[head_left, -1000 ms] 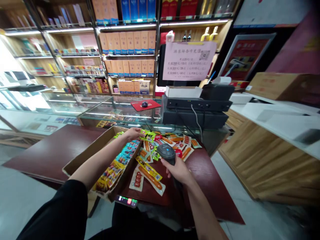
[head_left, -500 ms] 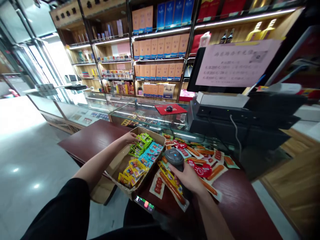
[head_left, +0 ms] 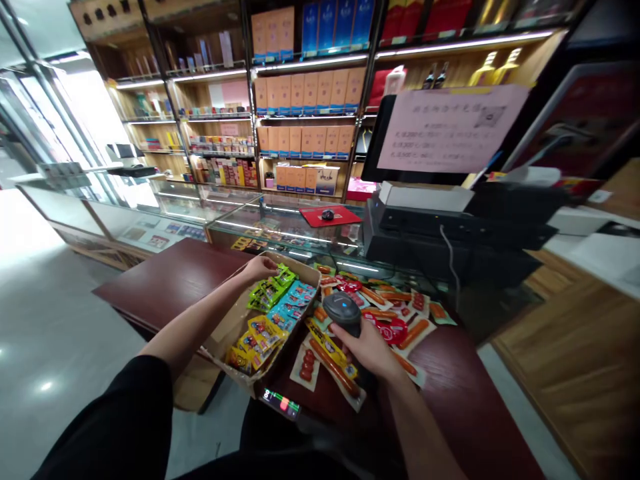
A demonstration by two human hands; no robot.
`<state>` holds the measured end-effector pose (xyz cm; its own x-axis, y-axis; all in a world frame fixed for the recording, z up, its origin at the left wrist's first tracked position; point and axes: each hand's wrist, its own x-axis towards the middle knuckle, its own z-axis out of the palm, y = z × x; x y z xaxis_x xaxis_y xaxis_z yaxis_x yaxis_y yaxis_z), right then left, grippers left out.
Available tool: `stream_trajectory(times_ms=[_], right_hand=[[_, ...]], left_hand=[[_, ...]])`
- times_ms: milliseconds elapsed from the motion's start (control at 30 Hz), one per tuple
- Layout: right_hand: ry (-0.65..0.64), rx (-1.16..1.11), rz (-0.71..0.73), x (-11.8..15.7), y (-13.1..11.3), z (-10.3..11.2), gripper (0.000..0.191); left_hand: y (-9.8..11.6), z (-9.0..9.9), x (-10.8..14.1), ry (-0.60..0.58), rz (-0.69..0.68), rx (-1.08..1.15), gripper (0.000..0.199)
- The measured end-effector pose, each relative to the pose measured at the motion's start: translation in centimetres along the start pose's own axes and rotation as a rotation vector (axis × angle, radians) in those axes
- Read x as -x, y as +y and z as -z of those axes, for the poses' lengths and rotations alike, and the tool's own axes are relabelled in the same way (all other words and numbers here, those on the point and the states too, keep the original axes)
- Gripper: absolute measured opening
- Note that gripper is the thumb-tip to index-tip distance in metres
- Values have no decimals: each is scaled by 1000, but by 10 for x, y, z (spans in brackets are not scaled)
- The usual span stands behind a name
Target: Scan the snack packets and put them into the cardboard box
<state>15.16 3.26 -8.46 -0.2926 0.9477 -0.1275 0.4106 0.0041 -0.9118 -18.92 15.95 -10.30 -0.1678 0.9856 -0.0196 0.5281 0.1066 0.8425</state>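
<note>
- Right hand (head_left: pixel 370 347) wraps the scanner (head_left: pixel 341 307) low, centre frame, likely keeping its head unblocked.
- Left hand (head_left: pixel 261 268) reaches the green packets (head_left: pixel 267 293), left of centre; can't tell whether it's pinching one.

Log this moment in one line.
left hand: at green packets in box | right hand: holding scanner | sausages: on table beside box | phone: near table edge

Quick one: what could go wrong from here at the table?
Phone lies right at the table's near edge, by the box; a nudge could drop it.
Scanner in the right hand is over overlapping sausage packs; it might read the wrong one.
Left hand is at bunched green packets; it could grab extras.
</note>
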Motion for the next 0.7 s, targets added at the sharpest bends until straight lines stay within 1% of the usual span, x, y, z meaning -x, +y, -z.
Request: stream_trajectory(times_ms=[100,200,267,333,467,533,633,700], right_hand=[[37,-6,-5,8,5,12,28],[90,-14,-55,17,17,28,27],[135,-20,-77,23,29,41,29],[195,-35,-75,31,43,55,31],[306,-76,-84,50,66,84,32],[348,-86,-106,60,74,98,33],[392,-83,-119,74,81,115,32],[421,-85,-123,81,85,124,32]], left_hand=[[25,-34,1,-89,-38,66,31],[56,-78,3,-222,-70,106,28],[77,-109,3,-285,-110,91,27],[97,-141,2,-321,-156,53,25],[133,-202,-1,-417,-220,-26,25],[148,-229,-2,-437,-286,-122,25],[167,-266,-3,-409,-387,-249,25],[178,-286,-2,-401,-393,-293,28]])
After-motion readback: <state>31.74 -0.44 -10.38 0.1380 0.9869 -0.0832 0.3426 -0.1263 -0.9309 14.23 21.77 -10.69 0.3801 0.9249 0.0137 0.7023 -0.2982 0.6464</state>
